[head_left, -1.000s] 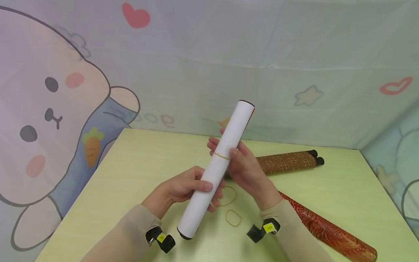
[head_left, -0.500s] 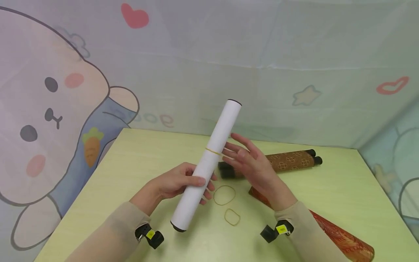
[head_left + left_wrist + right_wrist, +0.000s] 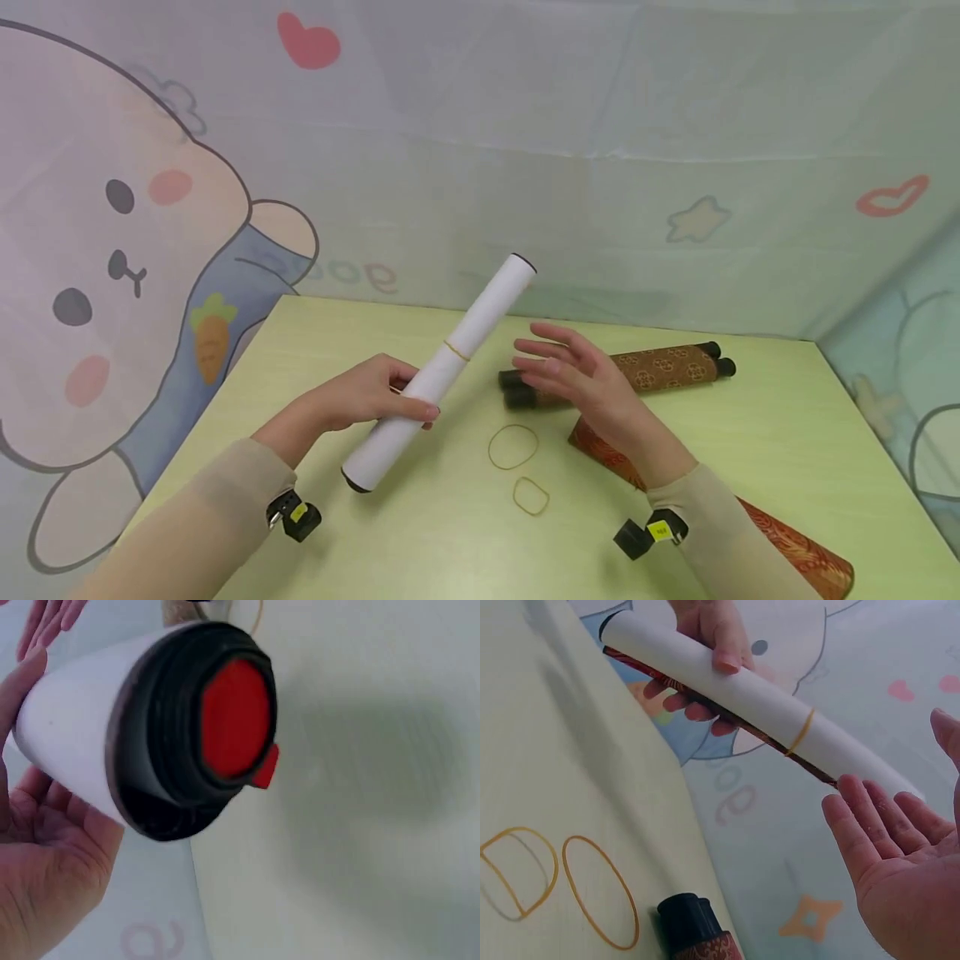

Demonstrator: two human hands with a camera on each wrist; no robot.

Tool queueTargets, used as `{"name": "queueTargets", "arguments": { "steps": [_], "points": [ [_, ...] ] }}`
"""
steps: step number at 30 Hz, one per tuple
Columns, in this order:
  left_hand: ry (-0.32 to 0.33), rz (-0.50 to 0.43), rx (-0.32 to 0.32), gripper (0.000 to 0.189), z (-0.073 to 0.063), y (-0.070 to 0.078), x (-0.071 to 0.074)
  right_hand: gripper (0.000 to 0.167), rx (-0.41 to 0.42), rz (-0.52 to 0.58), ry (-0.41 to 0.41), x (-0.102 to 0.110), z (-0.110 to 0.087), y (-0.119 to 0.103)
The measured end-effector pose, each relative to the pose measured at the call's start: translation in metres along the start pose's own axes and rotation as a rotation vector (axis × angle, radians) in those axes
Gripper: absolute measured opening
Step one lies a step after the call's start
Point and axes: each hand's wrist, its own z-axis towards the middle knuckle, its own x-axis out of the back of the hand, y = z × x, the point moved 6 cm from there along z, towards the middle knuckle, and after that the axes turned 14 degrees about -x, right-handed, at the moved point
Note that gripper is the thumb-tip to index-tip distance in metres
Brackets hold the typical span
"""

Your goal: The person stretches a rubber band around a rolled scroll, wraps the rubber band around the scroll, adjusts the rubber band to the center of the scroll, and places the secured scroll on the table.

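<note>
A white rolled-up scroll (image 3: 420, 392) with dark end rims slants above the table, a yellow rubber band (image 3: 457, 351) round its middle. My left hand (image 3: 367, 392) grips it in its lower half, thumb across the top and fingers beneath. In the left wrist view the near end of the scroll (image 3: 82, 712) shows a black cap (image 3: 176, 712) with a red centre. A red patterned strip (image 3: 705, 705) runs along its underside in the right wrist view. To the right of the scroll, my right hand (image 3: 585, 379) is held up with fingers spread and nothing in it.
Two loose rubber bands (image 3: 513, 426) lie at the middle of the table (image 3: 465, 550). Behind the right hand lies a brown patterned pair of rolls (image 3: 667, 367) with black ends. A red patterned roll (image 3: 802, 546) lies under the right forearm. A printed curtain (image 3: 450, 167) hangs behind.
My right hand has let go of the scroll and drawn back to the right. The left hand has carried the scroll left and lower, tilting it flatter.
</note>
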Motion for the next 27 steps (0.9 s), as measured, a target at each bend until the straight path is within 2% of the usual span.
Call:
{"name": "queueTargets", "arguments": {
  "steps": [6, 12, 17, 23, 27],
  "points": [
    [0.1, 0.285, 0.064, 0.029, -0.006, -0.002, 0.021, 0.051, -0.012, -0.028, 0.022, 0.006, -0.004, 0.002],
    [0.216, 0.485, 0.155, 0.032, -0.015, -0.008, 0.037, 0.051, -0.012, -0.062, 0.017, 0.008, -0.004, 0.006],
    [0.286, 0.577, 0.234, 0.039, -0.024, -0.014, 0.048, 0.05, -0.029, -0.082, 0.026, 0.014, -0.009, 0.009],
    [0.297, 0.641, 0.3, 0.044, -0.037, -0.022, 0.056, 0.05, -0.033, -0.148, 0.03, 0.025, -0.018, 0.017],
    [0.306, 0.677, 0.328, 0.045, -0.048, -0.032, 0.06, 0.052, -0.06, -0.185, 0.04, 0.031, -0.026, 0.024]
  ]
}}
